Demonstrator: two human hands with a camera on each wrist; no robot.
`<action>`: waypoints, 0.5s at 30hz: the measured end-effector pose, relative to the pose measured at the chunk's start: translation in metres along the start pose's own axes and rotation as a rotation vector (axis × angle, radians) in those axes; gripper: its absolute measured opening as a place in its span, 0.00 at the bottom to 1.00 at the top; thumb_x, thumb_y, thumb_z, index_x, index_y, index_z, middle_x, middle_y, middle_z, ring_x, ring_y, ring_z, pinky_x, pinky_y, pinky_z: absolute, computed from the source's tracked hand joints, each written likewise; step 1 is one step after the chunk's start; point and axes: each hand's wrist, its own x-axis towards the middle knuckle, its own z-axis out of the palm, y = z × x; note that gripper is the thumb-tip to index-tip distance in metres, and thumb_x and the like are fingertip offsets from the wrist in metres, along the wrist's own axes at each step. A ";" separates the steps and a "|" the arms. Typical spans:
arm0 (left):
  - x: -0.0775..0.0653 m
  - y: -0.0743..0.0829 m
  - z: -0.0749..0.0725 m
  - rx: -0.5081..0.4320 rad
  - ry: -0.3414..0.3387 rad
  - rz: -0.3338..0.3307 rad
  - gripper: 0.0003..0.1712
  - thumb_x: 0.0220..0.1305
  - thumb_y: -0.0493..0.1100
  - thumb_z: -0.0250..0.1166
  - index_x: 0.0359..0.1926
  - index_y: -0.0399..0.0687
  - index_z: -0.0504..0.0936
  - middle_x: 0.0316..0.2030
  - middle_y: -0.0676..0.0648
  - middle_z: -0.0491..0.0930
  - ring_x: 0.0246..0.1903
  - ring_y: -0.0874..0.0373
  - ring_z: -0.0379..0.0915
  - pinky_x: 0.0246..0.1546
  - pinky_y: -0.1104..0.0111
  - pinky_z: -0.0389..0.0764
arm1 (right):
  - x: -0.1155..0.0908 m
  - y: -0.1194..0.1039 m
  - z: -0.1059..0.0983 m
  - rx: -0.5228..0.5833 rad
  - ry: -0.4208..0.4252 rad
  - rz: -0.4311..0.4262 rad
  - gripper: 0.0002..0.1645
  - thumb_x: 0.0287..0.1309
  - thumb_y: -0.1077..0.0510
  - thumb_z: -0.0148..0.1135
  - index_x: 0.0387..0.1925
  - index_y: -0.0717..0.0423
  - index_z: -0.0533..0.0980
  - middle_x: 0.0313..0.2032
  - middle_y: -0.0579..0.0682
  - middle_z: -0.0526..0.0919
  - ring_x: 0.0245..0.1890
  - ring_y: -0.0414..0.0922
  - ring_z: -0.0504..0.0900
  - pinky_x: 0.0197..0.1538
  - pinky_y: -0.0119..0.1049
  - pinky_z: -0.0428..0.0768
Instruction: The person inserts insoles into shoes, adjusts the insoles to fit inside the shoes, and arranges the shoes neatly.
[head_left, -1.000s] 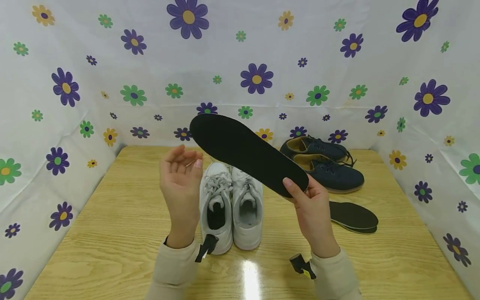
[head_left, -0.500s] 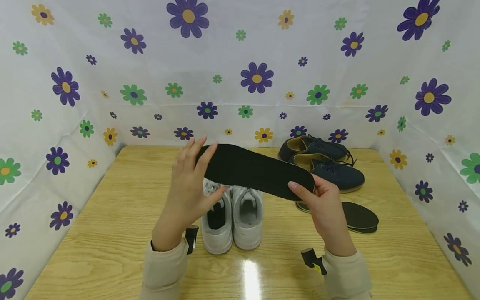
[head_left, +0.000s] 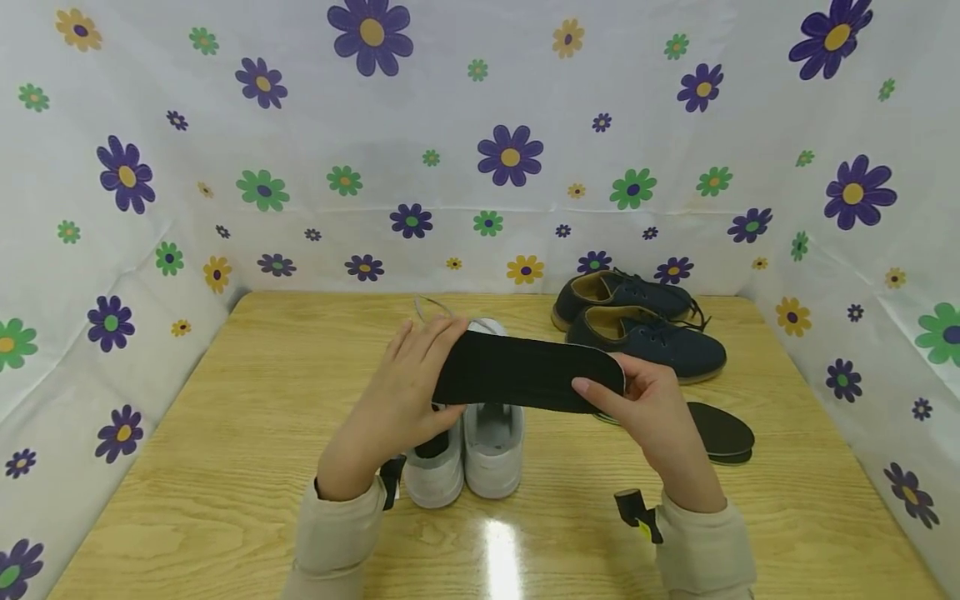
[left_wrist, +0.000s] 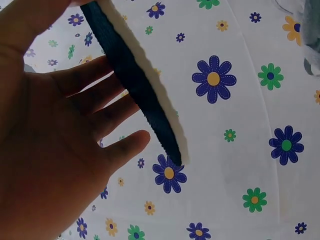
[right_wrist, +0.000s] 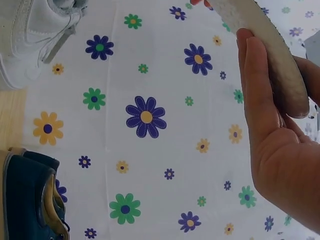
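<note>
A black insole (head_left: pixel 525 371) is held up level over the white shoes, one end in each hand. My left hand (head_left: pixel 405 387) holds its left end, thumb below and fingers over the edge. In the left wrist view the insole (left_wrist: pixel 137 82) appears edge-on, dark on one face and pale on the other. My right hand (head_left: pixel 663 421) pinches the right end, thumb on the black face and fingers behind. The right wrist view shows those fingers against the pale underside (right_wrist: pixel 280 55). Beneath, the left white shoe (head_left: pixel 435 487) is dark inside; the right white shoe (head_left: pixel 492 475) is grey inside.
Two navy lace-up shoes (head_left: pixel 652 350) stand at the back right of the wooden table (head_left: pixel 225 467). Nearer, two stacked dark insoles (head_left: pixel 723 429) lie partly behind my right hand. A flower-printed cloth (head_left: pixel 337 100) encloses the back and sides.
The insole has come down and turned from slanted to nearly level. My left hand has moved from beside it to take its left end; my right hand has shifted slightly right and down.
</note>
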 end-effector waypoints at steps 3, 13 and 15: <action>0.001 0.001 0.002 -0.012 0.025 0.012 0.52 0.41 0.40 0.80 0.65 0.35 0.62 0.60 0.37 0.67 0.61 0.44 0.62 0.65 0.45 0.54 | 0.000 0.001 0.001 -0.114 0.035 -0.067 0.19 0.59 0.59 0.66 0.51 0.62 0.78 0.43 0.50 0.83 0.37 0.41 0.79 0.37 0.30 0.76; 0.008 0.014 0.012 0.076 0.032 0.044 0.46 0.42 0.42 0.80 0.62 0.38 0.68 0.57 0.41 0.71 0.59 0.48 0.66 0.64 0.47 0.59 | 0.000 0.004 0.028 -0.808 0.291 -0.741 0.37 0.54 0.51 0.70 0.61 0.66 0.70 0.61 0.62 0.70 0.64 0.59 0.65 0.65 0.50 0.64; 0.010 0.019 0.015 0.074 0.033 0.062 0.45 0.43 0.42 0.80 0.63 0.39 0.69 0.57 0.42 0.72 0.60 0.49 0.66 0.64 0.47 0.59 | 0.000 0.005 0.038 -0.880 0.243 -0.792 0.40 0.51 0.48 0.72 0.61 0.65 0.71 0.61 0.62 0.70 0.64 0.59 0.65 0.65 0.49 0.63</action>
